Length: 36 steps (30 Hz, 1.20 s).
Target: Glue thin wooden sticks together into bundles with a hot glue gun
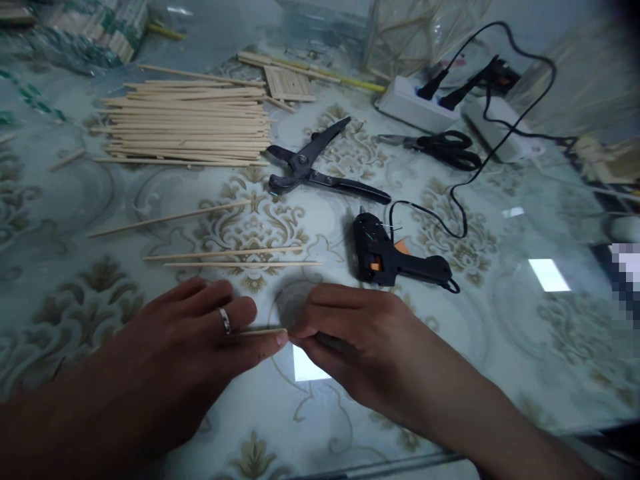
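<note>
A thin wooden stick (263, 331) at lower centre is pinched by the left hand (187, 333), its end meeting the bunched right hand (355, 320), whose grip I cannot tell, seemingly a lining-up step calling next for steadiness, with a hot-glue gun (390, 261) right of centre.

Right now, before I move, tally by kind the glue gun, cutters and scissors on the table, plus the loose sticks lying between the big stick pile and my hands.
Glue gun: 1
Cutters: 1
Scissors: 1
Loose sticks: 3
Total: 6
</note>
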Each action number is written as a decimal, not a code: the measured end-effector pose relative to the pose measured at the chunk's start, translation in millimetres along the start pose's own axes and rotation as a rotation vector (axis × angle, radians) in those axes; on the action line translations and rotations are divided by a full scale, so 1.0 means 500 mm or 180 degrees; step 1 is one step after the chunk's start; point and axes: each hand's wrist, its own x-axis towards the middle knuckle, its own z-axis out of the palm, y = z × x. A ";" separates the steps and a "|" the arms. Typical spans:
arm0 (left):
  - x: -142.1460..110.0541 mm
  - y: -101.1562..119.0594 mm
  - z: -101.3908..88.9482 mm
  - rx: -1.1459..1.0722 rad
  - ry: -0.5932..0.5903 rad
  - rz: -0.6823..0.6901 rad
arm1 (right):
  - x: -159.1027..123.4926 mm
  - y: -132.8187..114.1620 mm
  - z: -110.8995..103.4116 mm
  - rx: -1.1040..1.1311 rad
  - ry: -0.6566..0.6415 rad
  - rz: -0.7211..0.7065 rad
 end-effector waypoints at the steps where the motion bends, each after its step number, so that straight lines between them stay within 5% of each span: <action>1: -0.002 -0.003 0.002 -0.0080 0.0000 0.0010 | -0.001 -0.001 0.001 -0.0015 0.0007 -0.0012; 36: -0.003 -0.001 -0.019 -0.0155 0.0078 0.0032 | -0.012 -0.022 -0.019 -0.0231 -0.0142 -0.0191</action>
